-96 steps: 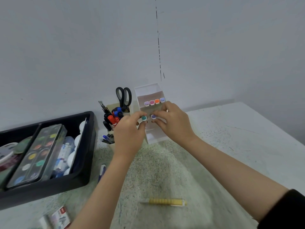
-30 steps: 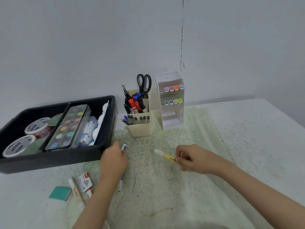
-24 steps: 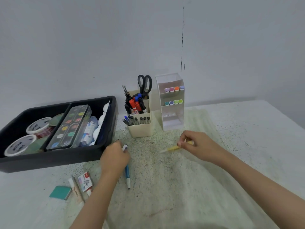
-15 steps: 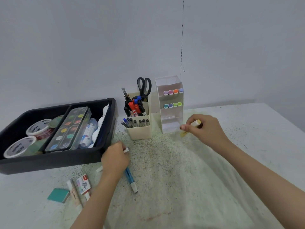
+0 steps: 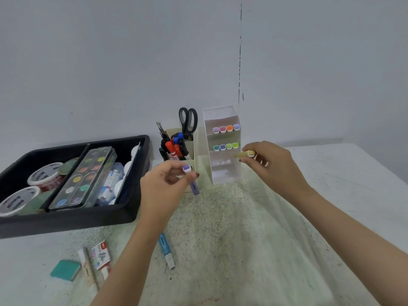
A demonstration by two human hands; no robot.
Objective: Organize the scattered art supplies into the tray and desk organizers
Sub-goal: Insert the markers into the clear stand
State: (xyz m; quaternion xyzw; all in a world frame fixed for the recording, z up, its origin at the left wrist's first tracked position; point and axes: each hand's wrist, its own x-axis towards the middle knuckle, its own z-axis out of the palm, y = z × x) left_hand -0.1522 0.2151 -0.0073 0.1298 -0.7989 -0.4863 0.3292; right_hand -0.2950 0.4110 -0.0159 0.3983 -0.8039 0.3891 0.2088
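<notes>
Black tray (image 5: pixel 66 219): left end cut off by the frame edge.
Yellow marker (image 5: pixel 245 154): motion-blurred, rear part covered by the right hand (image 5: pixel 271 164).
Purple marker (image 5: pixel 194 186): mid-barrel hidden under the left hand (image 5: pixel 163 186).
Blue pen (image 5: pixel 166 248): upper end hidden beneath the left arm (image 5: pixel 136 250).
2 tape rolls (image 5: pixel 45 176): lettering too small to read.

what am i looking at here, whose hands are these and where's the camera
No machine here: each grip is a person's bare hand, filmed by a camera worn on their head, looking down at a speckled table. The left grip pinches a purple marker. The right grip holds a yellow marker close to the white tiered organizer, which has eight markers in it. A black tray with paints sits on the left. A blue marker, a teal eraser and small packets lie loose on the table.
</notes>
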